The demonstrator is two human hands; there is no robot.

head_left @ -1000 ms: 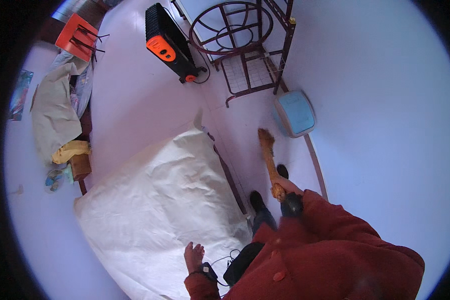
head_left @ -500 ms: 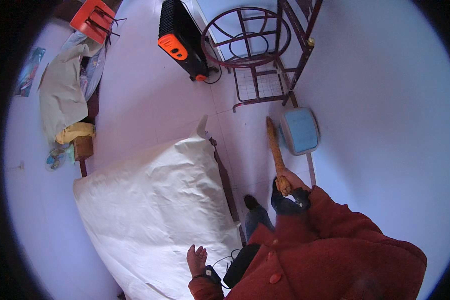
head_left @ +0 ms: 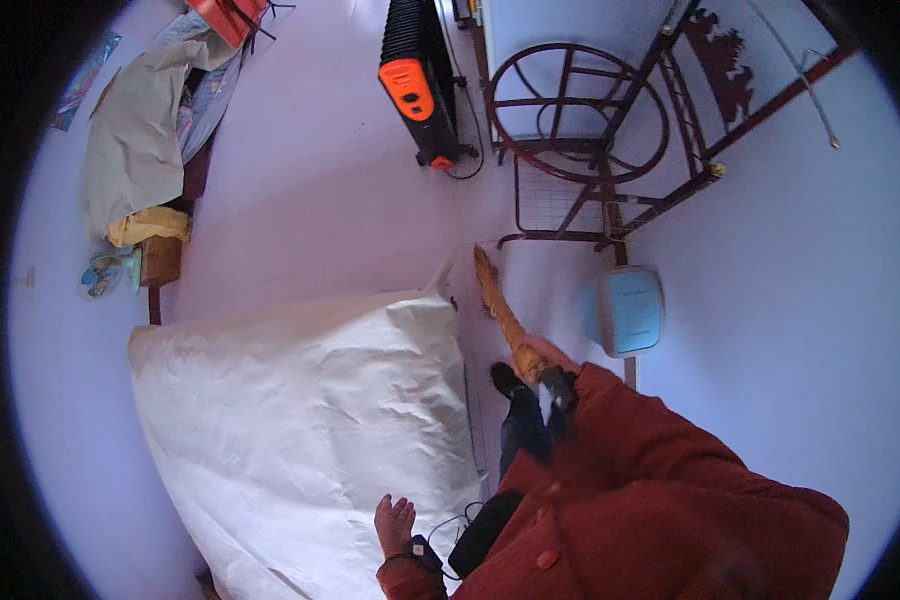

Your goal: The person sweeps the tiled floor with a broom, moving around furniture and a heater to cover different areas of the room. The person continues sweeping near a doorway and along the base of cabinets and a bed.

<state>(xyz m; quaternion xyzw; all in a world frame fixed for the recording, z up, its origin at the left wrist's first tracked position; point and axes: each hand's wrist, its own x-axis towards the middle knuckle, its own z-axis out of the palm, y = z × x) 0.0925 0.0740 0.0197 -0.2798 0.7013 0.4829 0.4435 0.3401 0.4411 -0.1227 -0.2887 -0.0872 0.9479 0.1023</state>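
Observation:
My right hand [head_left: 548,355] is closed around the near end of a long, knobby, yellowish-brown wooden stick [head_left: 503,315]. The stick's far end points ahead over the floor, and I cannot tell if it touches the floor. At the lower middle, my left hand [head_left: 395,520] holds nothing, its fingers stretched and apart. It hovers in front of a large flat surface draped with a white cover [head_left: 300,390]. A black device [head_left: 423,553] is strapped at the left wrist, with a thin cable running from it.
To the right, a lidded bin [head_left: 633,312] stands by the wall. A dark red metal rack [head_left: 580,110] with a round frame is ahead. Left of it stands a black and orange heater [head_left: 415,95]. Covered items [head_left: 135,140], a small fan [head_left: 100,275] and a red stool [head_left: 232,18] are far left.
The stick in my right hand has swung to the left. My view has shifted, so the rack, heater and bin sit farther right. My left hand keeps its pose.

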